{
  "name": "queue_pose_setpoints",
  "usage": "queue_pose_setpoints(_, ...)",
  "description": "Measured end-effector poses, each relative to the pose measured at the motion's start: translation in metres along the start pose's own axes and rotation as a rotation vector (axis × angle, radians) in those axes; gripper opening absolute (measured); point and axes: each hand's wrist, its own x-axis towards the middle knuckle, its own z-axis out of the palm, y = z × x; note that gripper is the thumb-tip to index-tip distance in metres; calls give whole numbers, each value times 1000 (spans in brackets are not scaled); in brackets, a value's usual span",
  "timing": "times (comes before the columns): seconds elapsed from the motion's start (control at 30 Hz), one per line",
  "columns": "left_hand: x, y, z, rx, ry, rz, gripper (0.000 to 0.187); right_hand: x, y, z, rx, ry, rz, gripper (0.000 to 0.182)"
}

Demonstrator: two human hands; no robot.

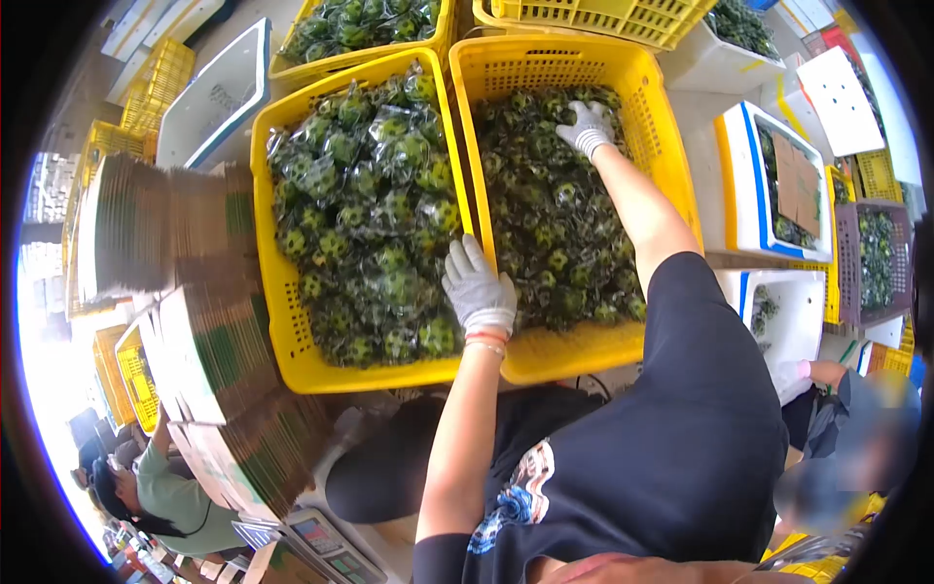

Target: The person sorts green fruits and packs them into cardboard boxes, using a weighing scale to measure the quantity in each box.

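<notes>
My left hand (pixel 480 290), in a pale knitted glove, rests at the inner rims of two yellow crates with its fingers stretched out. Nothing shows in its grasp. My right hand (pixel 587 127), gloved the same way, reaches into the far part of the right yellow crate (pixel 671 146). Its fingers are spread on the small dark green rosette-like plants (pixel 550 219) there; their tips are partly hidden among them. The left yellow crate (pixel 282 321) is full of larger, brighter green plant-like bundles (pixel 375 214) in clear plastic wrap.
Stacks of flattened cardboard (pixel 209 341) stand left, beside a digital scale (pixel 326 545). More yellow crates (pixel 603 19) lie beyond. White foam boxes (pixel 773 185) stand right, one with greenery and cardboard. One person (pixel 185 496) is at lower left, another (pixel 856 419) at lower right.
</notes>
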Motion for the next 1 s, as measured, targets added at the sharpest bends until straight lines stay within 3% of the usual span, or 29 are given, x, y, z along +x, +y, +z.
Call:
queue_pose_setpoints(0.07, 16, -3, 1, -104, -38, -50, 91, 33, -20, -17, -169, -98, -52, 74)
queue_pose_setpoints(0.13, 32, 0, 0, -84, -70, -102, 90, 88, -26, 13, -44, -238, -1, 80)
queue_pose_setpoints(0.2, 46, 5, 1, -77, -106, -132, 90, 84, -39, 26, -246, -307, -27, 81)
queue_pose_setpoints(0.23, 53, 6, 1, -107, -97, -129, 88, 89, -36, 31, -214, -429, -50, 90)
queue_pose_setpoints(0.3, 64, 7, 6, -145, -22, -110, 80, 78, -22, 45, -238, -569, -255, 91)
queue_pose_setpoints(0.33, 69, 7, 8, -171, 1, -106, 77, 70, -17, 43, -257, -626, -364, 91)
queue_pose_setpoints(0.4, 78, 8, 10, -158, 11, -94, 79, 5, -37, 12, -459, -736, -388, 87)
queue_pose_setpoints(0.47, 80, 7, 11, -172, -12, -97, 81, -45, -37, 24, -696, -739, -487, 84)
queue_pose_setpoints(0.53, 84, 6, 10, -224, -12, -127, 82, -86, -31, 40, -862, -797, -437, 76)
queue_pose_setpoints(0.6, 88, 5, 7, -267, -13, -123, 81, -98, 19, 69, -509, -852, -257, 72)
queue_pose_setpoints(0.67, 94, 8, 3, -322, 21, -155, 78, -128, 67, 91, -409, -990, -309, 69)
queue_pose_setpoints(0.73, 95, 5, -5, -350, 25, -168, 76, -183, 62, 75, -639, -840, -443, 65)
queue_pose_setpoints(0.8, 95, 4, -3, -239, -61, -212, 79, -195, 50, 66, -585, -900, -405, 65)
queue_pose_setpoints(0.87, 90, 4, -3, -192, -66, -238, 83, -210, 16, 46, -474, -575, -432, 54)
queue_pose_setpoints(0.93, 80, 5, -26, -169, -167, -293, 84, -202, -18, 25, 201, -322, -673, 42)
queue_pose_setpoints(1.0, 48, -19, -32, -400, -178, -97, 80, -230, -93, -24, 601, -250, -676, 33)
